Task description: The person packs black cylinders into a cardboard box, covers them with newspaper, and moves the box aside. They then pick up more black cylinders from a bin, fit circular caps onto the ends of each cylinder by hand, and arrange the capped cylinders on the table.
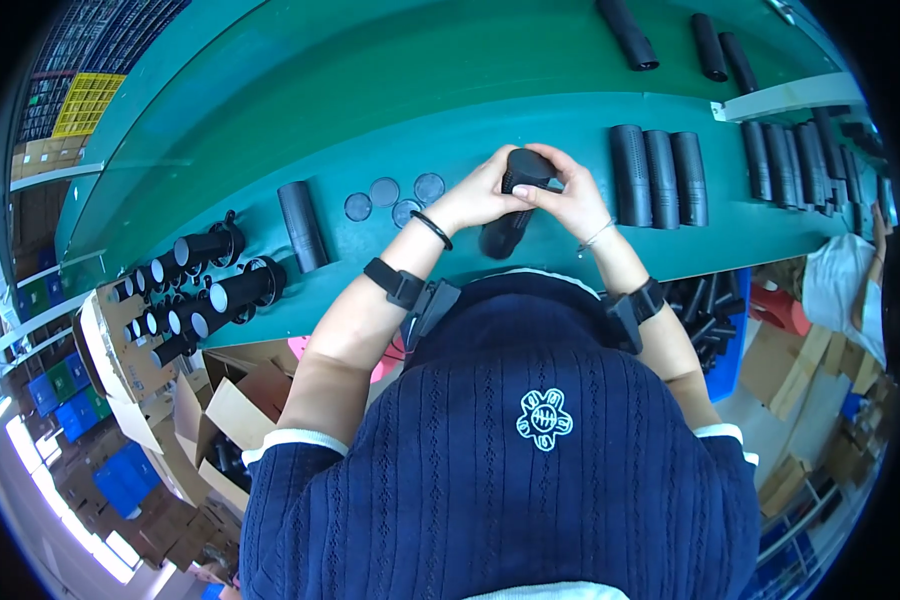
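Observation:
Between both hands, over the near part of the green table, is a black cylindrical tube (pixel 507 228), tilted with one end toward me. My left hand (pixel 480 192) wraps its fingers round the upper end from the left. From the right, my right hand (pixel 570 195) closes on the same end, thumb laid across it. Several round dark discs (pixel 384 192) lie on the table left of my left hand. Farther left, a single black tube (pixel 302 226) lies flat. Right of my right hand, three black tubes (pixel 660 178) lie side by side.
Black assemblies with round pale ends (pixel 225 294) crowd the table's left end. More tubes lie at the far right (pixel 800 165) and on the raised green ledge (pixel 625 35). A metal bracket (pixel 780 97) juts in. Below are open cartons (pixel 245 400) and a blue bin (pixel 732 350).

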Tool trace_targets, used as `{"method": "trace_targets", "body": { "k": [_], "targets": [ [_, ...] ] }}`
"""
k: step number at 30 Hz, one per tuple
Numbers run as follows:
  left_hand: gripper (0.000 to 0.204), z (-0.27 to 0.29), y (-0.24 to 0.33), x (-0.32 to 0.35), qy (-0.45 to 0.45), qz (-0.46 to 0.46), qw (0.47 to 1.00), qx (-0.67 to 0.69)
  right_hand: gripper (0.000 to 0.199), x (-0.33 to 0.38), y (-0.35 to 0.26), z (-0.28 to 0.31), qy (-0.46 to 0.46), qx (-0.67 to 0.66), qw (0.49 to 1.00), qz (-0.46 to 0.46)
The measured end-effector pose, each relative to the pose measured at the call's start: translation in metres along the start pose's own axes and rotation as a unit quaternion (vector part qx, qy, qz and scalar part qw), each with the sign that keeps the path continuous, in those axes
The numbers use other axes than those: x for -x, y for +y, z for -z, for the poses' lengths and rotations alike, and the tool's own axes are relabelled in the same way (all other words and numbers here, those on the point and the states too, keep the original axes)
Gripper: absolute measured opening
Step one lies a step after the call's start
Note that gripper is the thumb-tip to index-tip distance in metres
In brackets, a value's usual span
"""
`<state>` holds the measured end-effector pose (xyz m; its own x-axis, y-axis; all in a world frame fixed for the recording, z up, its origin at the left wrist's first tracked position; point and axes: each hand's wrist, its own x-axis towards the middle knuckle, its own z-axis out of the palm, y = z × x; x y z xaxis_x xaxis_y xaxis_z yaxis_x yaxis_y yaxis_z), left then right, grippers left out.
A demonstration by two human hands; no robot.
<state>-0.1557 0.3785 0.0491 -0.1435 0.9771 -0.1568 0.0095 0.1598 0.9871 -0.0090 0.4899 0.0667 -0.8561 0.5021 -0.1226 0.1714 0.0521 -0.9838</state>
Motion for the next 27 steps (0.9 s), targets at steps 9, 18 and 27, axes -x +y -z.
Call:
{"method": "trace_targets", "body": {
  "k": [9,18,27],
  "targets": [
    [0.061,0.004,0.013,0.023,-0.078,0.08,0.988,-0.11,0.046,0.021,0.011,0.018,-0.106,-0.159,0.971,-0.147],
    [0.07,-0.009,0.026,0.037,-0.107,0.109,0.938,-0.312,0.044,0.01,0.009,0.02,-0.231,-0.075,0.959,-0.143],
    [0.067,-0.011,0.031,0.052,-0.111,0.122,0.927,-0.337,0.043,0.009,0.015,0.009,-0.286,-0.073,0.942,-0.157]
  ]
}}
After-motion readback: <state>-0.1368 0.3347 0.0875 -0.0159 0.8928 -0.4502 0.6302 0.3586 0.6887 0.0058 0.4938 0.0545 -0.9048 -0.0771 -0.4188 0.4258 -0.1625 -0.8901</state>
